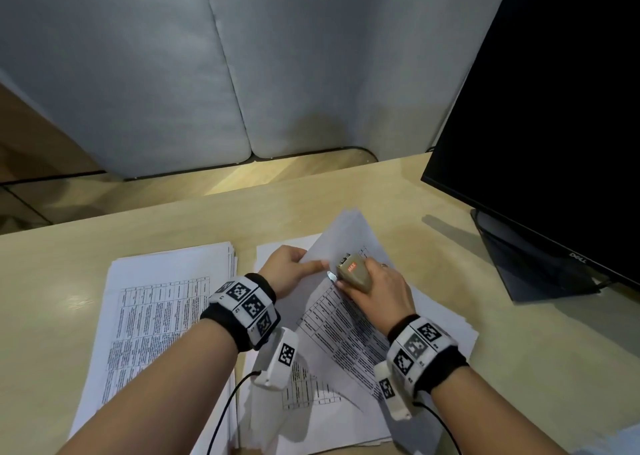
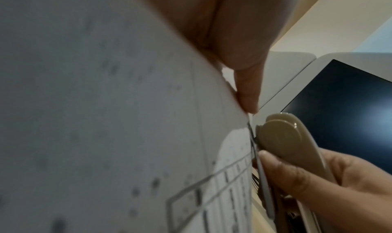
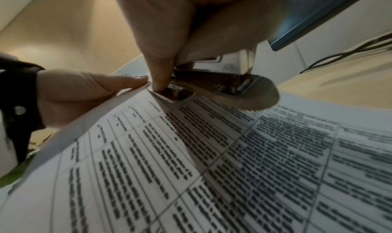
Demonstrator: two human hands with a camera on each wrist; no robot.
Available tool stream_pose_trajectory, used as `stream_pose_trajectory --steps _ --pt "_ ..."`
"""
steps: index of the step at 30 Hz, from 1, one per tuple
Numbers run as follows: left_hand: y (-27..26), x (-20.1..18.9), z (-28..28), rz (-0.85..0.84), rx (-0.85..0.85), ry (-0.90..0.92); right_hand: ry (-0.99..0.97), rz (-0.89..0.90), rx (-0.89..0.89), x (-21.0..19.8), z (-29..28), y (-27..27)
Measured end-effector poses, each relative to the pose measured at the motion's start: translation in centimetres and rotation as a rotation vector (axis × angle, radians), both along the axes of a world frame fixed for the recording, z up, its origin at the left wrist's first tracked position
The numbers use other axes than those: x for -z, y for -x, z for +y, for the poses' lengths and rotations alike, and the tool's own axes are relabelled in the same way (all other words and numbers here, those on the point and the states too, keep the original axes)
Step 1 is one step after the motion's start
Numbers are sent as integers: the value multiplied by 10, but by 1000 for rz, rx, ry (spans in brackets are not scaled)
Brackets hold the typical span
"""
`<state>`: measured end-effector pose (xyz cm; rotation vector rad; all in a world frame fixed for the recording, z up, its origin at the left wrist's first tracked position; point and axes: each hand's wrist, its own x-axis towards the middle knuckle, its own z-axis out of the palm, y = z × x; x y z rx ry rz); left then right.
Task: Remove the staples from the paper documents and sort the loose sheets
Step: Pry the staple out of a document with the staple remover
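Observation:
A stapled printed document point(image 1: 341, 319) lies tilted on the desk, its top sheet folded up at the corner. My left hand point(image 1: 289, 271) pinches that corner, thumb on top. My right hand point(image 1: 377, 288) grips a beige stapler point(image 1: 353, 270) with a red label. Its metal tip point(image 3: 176, 94) is pushed into the paper corner, next to my left thumb point(image 3: 127, 80). In the left wrist view the stapler point(image 2: 286, 136) touches the paper edge point(image 2: 233, 136). No staple can be made out.
A stack of printed sheets point(image 1: 156, 316) lies on the left of the wooden desk point(image 1: 519, 368). More sheets point(image 1: 311, 416) lie under the document. A black monitor point(image 1: 540, 108) on its stand point(image 1: 540, 274) fills the right. Grey partition panels point(image 1: 173, 73) stand behind.

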<state>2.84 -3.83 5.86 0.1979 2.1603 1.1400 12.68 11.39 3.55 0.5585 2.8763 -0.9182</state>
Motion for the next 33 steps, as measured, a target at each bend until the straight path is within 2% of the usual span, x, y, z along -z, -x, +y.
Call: stream_pose_trajectory --steps 8,17,24,33 --pt "-5 1 5 10 14 -3 39 43 -24 1 -2 1" --pt "-15 0 12 -91 -134 -111 46 10 47 -15 -2 2" --pt "-18 0 13 -104 -135 -118 108 13 69 -14 2 -2" --pt "-22 8 20 -105 -179 -18 -80 72 1 -13 -7 -11"
